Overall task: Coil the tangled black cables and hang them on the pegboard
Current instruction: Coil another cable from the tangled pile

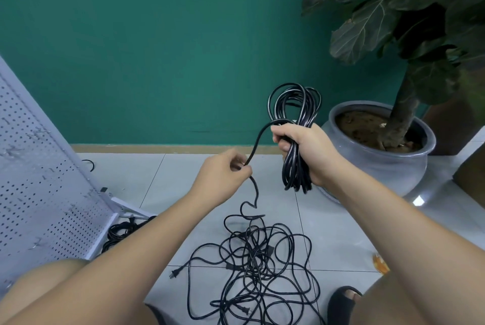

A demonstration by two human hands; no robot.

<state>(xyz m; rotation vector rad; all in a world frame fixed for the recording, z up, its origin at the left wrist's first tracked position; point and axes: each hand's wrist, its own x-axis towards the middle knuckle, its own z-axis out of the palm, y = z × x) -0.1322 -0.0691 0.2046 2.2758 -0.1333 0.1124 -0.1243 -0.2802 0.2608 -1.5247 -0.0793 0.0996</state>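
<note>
Black coil [296, 125] gripped in right hand [307, 151]; left hand [225, 175] pinches its loose strand [256, 146], hands apart. Tangled cables [262, 259] lie on tiled floor [341, 233]. Pegboard [39, 180] stands left.

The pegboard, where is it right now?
In the head view the white pegboard stands at the far left on the tiled floor, left of the left hand, with some black cables lying at its foot.
</note>
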